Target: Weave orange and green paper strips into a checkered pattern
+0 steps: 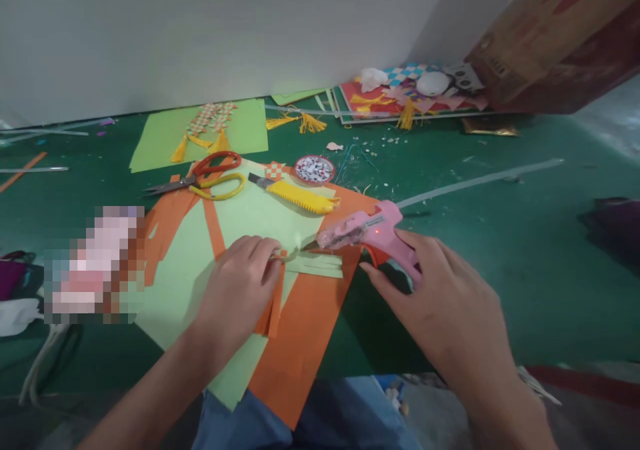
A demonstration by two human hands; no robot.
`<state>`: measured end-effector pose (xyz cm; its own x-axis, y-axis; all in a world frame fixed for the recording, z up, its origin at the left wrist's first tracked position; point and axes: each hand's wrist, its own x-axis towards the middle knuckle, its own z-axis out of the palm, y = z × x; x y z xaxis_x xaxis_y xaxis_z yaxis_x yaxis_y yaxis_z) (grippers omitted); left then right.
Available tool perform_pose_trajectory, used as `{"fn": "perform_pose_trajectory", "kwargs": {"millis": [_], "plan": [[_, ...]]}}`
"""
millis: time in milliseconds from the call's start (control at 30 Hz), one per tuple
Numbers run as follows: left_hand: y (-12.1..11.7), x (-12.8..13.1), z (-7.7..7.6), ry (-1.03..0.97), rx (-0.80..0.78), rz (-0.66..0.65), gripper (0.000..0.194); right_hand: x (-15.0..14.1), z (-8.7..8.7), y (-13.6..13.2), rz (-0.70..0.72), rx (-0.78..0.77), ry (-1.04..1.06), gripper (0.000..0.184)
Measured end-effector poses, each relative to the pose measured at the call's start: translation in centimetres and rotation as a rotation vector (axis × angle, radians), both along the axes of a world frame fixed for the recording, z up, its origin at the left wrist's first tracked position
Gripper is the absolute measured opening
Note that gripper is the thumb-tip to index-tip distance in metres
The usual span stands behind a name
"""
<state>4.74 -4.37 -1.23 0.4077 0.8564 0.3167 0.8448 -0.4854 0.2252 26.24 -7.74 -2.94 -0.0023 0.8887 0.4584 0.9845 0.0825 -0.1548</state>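
My right hand (440, 297) is wrapped round the handle of a pink hot glue gun (385, 227), with a clear glue stick (480, 183) running out of its back. The gun's nozzle points left, close to the fingertips of my left hand (245, 277). Those fingers pinch a small woven piece of green and orange paper strips (283, 255), partly hidden by the hand. Pale green strips (317, 264) lie just right of it. Under both hands are a light green sheet (175, 290) and orange paper (305, 330).
Scissors (200, 178) and a yellow utility knife (300, 195) lie beyond my hands, beside a small round dish (314, 169). Tasselled woven pieces (210, 123) rest on green paper at the back. A brown bag (555, 43) stands back right; a blurred-out object (95, 263) is at left.
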Motion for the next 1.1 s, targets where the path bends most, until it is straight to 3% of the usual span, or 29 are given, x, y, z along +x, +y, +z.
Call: {"fn": "perform_pose_trajectory", "kwargs": {"millis": [333,833,967,1033,1100], "plan": [[0.0,0.4,0.3,0.035,-0.049,0.072,0.009,2.5,-0.1,-0.8,-0.132,-0.106,0.123,0.048],[-0.1,1.0,1.2,0.18,-0.109,0.121,0.021,3.8,-0.1,-0.9,-0.191,-0.085,0.108,0.046],[0.2,0.3,1.5,0.13,-0.178,0.137,0.02,4.2,-0.6,-0.7,-0.21,-0.071,0.091,0.047],[0.6,-0.4,1.7,0.111,-0.17,0.107,0.019,4.4,-0.8,-0.5,-0.241,-0.078,0.094,0.045],[1.0,-1.0,1.7,0.116,-0.171,-0.007,0.022,4.5,-0.8,-0.3,-0.255,-0.072,0.1,0.042]]}}
